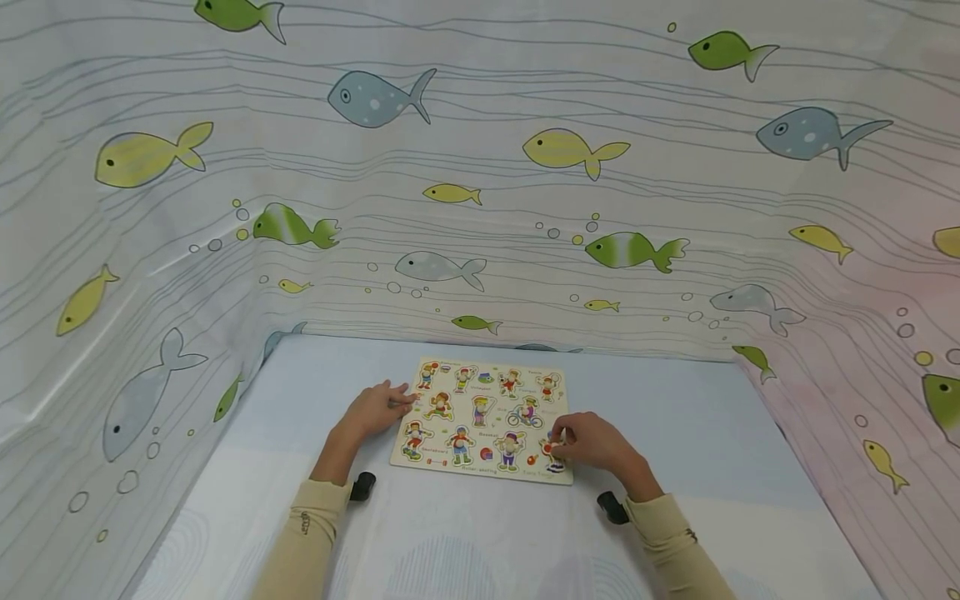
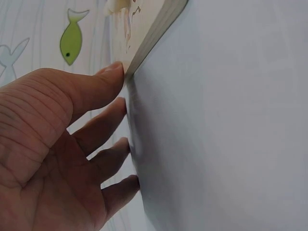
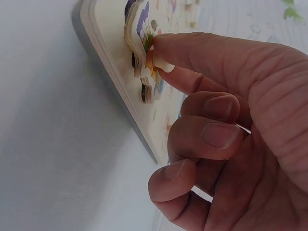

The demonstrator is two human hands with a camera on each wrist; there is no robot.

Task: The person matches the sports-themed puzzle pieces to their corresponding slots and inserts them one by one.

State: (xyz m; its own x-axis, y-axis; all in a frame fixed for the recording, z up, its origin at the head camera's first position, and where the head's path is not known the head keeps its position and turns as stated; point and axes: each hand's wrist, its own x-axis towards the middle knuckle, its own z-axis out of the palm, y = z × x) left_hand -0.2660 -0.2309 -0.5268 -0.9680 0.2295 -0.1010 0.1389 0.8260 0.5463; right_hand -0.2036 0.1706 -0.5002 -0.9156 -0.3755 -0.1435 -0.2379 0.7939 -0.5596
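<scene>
A wooden peg-style puzzle board (image 1: 459,417) with several painted sports figures lies flat on the table. Over its near right corner, my right hand (image 1: 592,442) pinches a figure-shaped puzzle piece (image 3: 140,38) between thumb and index finger, the other fingers curled in. This piece looks raised and slightly tilted against the board, its lower part partly off its recess. My left hand (image 1: 372,410) rests at the board's left edge. In the left wrist view its thumb (image 2: 108,77) touches the board's corner, while the other loosely extended fingers reach down by the table surface.
A pale table (image 1: 660,417) carries the board. Fish-patterned sheeting (image 1: 510,233) rises behind and on both sides. Black wrist devices (image 1: 363,487) sit at both sleeve cuffs.
</scene>
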